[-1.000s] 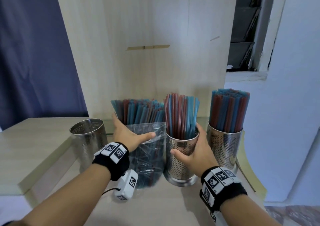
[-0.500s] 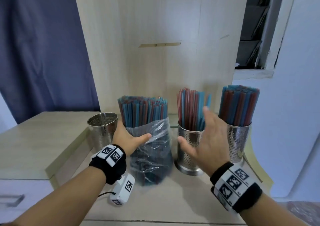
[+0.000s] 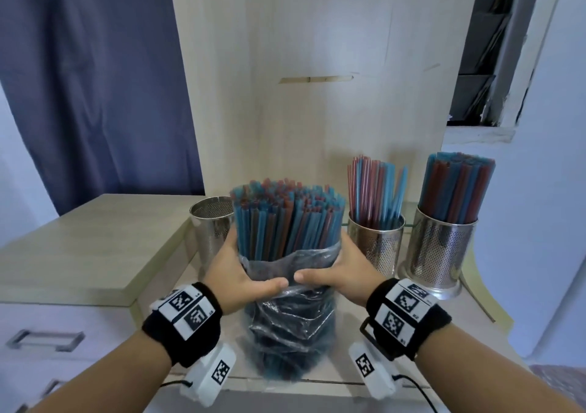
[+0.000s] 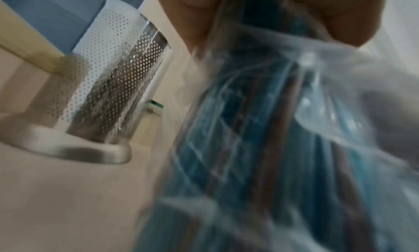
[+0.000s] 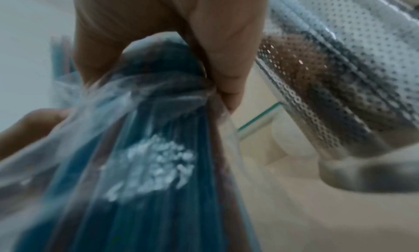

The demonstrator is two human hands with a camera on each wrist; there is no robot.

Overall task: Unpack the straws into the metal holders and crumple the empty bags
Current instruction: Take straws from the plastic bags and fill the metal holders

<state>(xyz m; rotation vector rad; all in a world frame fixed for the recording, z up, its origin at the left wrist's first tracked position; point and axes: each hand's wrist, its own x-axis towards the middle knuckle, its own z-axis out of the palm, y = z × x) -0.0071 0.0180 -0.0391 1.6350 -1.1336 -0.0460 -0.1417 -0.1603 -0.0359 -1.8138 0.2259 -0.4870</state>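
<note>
A clear plastic bag [image 3: 290, 327] stands upright on the counter, packed with blue and red straws [image 3: 287, 222] whose tops stick out above its rolled-down mouth. My left hand [image 3: 236, 274] grips the bag from the left and my right hand [image 3: 341, 273] from the right, thumbs nearly meeting in front. The wrist views show the bag [image 4: 272, 148] [image 5: 145, 166] pressed under the palms. An empty perforated metal holder [image 3: 212, 225] [image 4: 113, 87] stands behind my left hand. Two metal holders on the right, one [image 3: 377, 244] [image 5: 340, 80] partly filled and one [image 3: 444, 254] full, hold straws.
A wooden board [image 3: 317, 79] stands upright behind the holders. A raised cabinet top [image 3: 88, 254] lies to the left with drawer handles [image 3: 44, 339] below it. The counter's right edge [image 3: 482, 304] curves near a white wall. A dark curtain [image 3: 95, 79] hangs at the back left.
My right hand left the middle holder and came left onto the bag. Both hands now clasp the bag of straws, which has come forward.
</note>
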